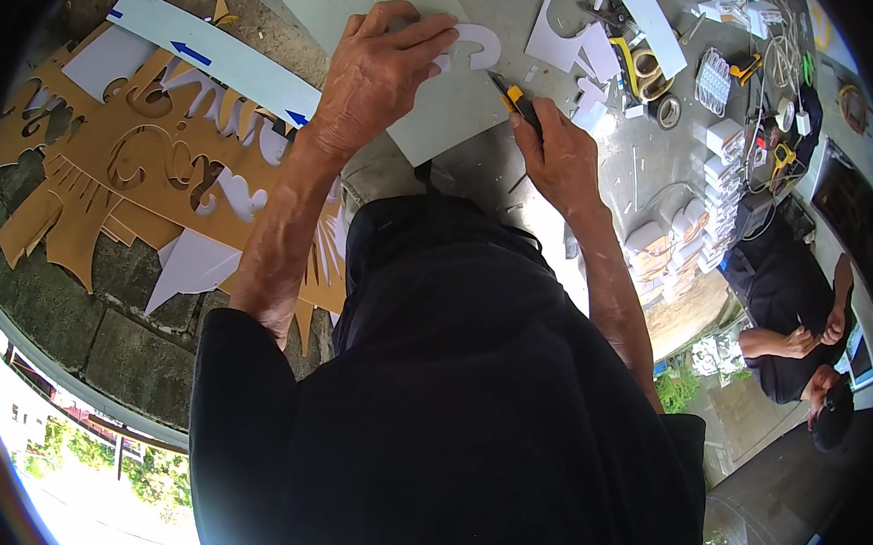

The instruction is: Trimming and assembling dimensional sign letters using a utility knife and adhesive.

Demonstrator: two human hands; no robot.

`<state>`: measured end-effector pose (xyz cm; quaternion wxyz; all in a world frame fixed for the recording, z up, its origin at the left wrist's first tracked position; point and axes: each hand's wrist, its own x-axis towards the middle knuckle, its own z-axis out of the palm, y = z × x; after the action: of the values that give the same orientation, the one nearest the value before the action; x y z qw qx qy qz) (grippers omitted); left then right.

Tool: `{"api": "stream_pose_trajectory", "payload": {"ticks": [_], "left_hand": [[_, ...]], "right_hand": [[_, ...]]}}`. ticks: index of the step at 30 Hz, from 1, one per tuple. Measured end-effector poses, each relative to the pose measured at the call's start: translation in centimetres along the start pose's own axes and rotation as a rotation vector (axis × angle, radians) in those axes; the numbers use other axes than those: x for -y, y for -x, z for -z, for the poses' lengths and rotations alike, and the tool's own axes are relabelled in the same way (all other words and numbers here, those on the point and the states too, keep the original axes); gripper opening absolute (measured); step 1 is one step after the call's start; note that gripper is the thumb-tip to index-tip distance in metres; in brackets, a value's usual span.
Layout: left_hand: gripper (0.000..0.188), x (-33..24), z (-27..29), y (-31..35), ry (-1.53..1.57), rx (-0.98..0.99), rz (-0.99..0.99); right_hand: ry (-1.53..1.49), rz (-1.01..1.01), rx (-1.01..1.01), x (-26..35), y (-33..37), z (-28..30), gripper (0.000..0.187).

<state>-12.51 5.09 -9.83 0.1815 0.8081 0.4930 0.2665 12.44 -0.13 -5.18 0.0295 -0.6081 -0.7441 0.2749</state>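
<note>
My left hand (381,68) lies flat, fingers spread, pressing a curved white foam cut-out (479,45) onto a pale grey board (447,104). My right hand (554,153) grips a yellow and black utility knife (511,99), its blade tip touching the board just below the white cut-out. Both forearms reach up from my dark-shirted body at the lower middle.
A tan cut-out sign panel (145,169) and a white strip with blue arrows (218,62) lie at left. White foam scraps (572,29), tape rolls (648,69), small white boxes (710,209) and tools lie at right. Another person in dark clothes (790,323) sits at far right.
</note>
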Motion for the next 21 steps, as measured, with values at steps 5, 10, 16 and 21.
{"api": "stream_pose_trajectory", "payload": {"ticks": [5,10,16,21], "left_hand": [[0.039,0.7,1.3,-1.1,-0.04,0.116,-0.086],[0.039,0.9,1.6,-1.3,0.022,0.122,-0.077],[0.037,1.0,1.4,-1.2,0.042,0.116,-0.067],[0.038,0.9,1.4,-1.2,0.004,0.12,-0.069]], "right_hand": [[0.035,0.045,-0.005,0.6,-0.2,-0.6,0.024],[0.071,0.062,0.005,1.1,-0.4,-1.3,0.024],[0.054,0.035,0.006,1.4,-0.5,-1.4,0.023],[0.076,0.034,-0.013,1.5,-0.5,-1.6,0.023]]}}
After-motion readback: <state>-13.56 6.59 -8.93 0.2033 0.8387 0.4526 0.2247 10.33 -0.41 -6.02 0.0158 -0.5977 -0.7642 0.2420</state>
